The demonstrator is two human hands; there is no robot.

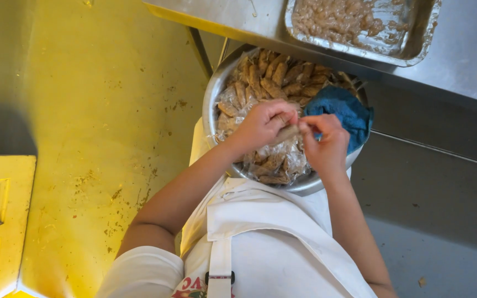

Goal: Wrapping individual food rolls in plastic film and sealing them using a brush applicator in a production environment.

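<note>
Brown wrapped roll (286, 133), long axis running left to right, is pinched at each end by both hands above a steel bowl (212, 99). Left hand (263, 124) grips its left end, right hand (326, 142) its right end, fingers closed. Beneath lie many clear-wrapped rolls (274, 77), a blue cloth (343, 110) just right. A metal tray (415, 47) sits on the desk (465, 60) beyond.
</note>
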